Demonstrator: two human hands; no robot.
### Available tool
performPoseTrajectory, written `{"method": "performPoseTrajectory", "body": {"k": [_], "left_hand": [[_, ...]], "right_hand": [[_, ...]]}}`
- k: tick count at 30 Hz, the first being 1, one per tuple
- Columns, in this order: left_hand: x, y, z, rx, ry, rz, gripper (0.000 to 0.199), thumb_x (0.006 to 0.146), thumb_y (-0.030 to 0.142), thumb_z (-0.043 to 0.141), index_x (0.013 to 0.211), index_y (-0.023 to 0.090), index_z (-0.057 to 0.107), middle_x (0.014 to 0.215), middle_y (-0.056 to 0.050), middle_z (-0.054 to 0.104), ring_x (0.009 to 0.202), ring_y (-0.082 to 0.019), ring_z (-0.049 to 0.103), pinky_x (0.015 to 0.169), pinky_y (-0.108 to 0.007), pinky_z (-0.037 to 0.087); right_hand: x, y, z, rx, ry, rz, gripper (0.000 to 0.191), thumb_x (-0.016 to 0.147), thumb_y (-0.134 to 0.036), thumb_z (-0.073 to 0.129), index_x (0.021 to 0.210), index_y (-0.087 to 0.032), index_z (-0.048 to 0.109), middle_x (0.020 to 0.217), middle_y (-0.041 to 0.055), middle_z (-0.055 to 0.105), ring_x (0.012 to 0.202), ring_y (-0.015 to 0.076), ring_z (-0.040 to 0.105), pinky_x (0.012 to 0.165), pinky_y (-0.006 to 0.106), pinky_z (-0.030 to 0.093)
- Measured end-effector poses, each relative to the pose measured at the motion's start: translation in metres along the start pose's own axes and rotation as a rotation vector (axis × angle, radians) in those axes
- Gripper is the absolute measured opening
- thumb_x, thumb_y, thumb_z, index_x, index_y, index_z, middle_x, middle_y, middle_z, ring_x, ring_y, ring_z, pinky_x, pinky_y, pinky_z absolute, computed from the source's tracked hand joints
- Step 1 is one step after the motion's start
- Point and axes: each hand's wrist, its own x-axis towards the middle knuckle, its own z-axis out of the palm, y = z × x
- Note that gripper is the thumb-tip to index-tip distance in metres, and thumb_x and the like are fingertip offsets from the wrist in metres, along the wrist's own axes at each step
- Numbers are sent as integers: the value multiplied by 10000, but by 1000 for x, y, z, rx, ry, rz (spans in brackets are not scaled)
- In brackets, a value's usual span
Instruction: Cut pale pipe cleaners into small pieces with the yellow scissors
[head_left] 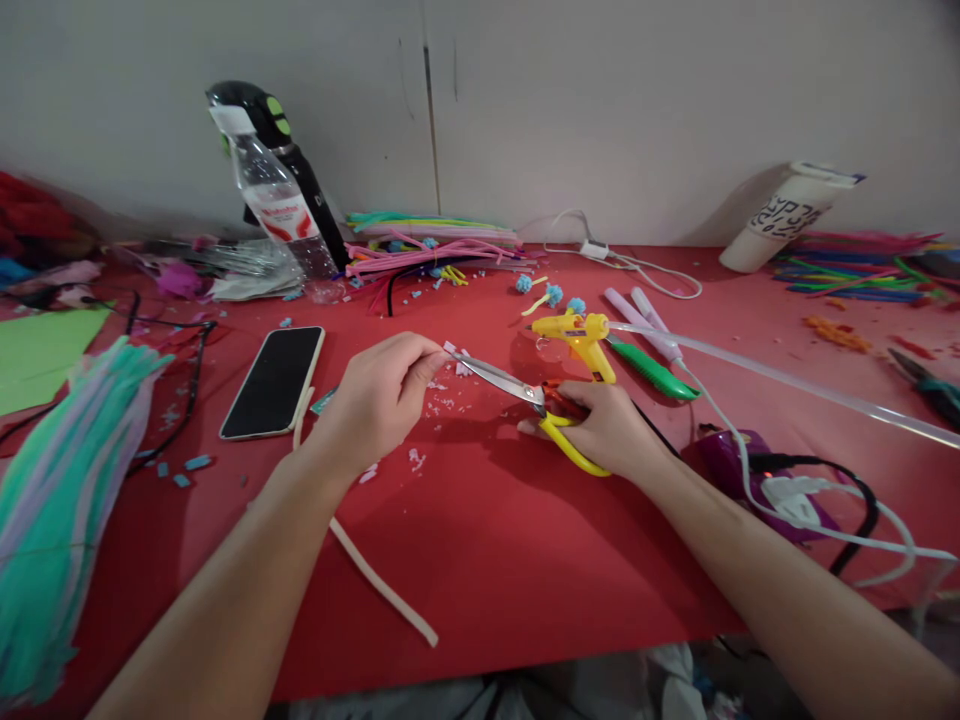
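Note:
My right hand [600, 425] is wrapped round the yellow and orange handles of a pair of scissors [510, 383], whose blades point left. The blade tips reach the fingertips of my left hand [390, 385]. Those fingers are pinched together, with a small pale piece [449, 347] at their tips beside the blades. Pink and white clippings [461, 365] are scattered on the red table beneath. Behind the scissors lies a yellow glue gun [576, 338] with a long clear glue stick. A pale pipe cleaner [382, 585] passes under my left wrist.
A phone [275, 384] and green pipe cleaners [60, 510] lie left. Behind stand a water bottle [274, 195] and black flask [311, 190]; pink pipe cleaners [435, 258] lie nearby. Right are a green-handled tool [652, 368], purple power strip [757, 485] with cables and white cup [784, 220].

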Motion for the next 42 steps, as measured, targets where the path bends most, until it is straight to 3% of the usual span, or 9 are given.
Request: {"method": "performPoseTrajectory", "body": {"k": [28, 42], "left_hand": [[-1, 1, -2, 5, -11, -11, 236, 987, 290, 428, 866, 170, 591, 754, -14, 608, 707, -137, 558, 682, -248, 404], [0, 6, -3, -19, -63, -48, 285, 1004, 315, 356, 766, 195, 457, 661, 11, 500, 604, -129, 466, 595, -278, 345]], "right_hand": [[1, 4, 1, -20, 18, -30, 569, 643, -578, 739, 604, -204, 312, 594, -62, 238, 568, 87, 209, 476, 240, 191], [0, 4, -1, -11, -10, -31, 597, 638, -615, 736, 601, -205, 304, 593, -59, 242, 565, 89, 217, 475, 242, 195]]}}
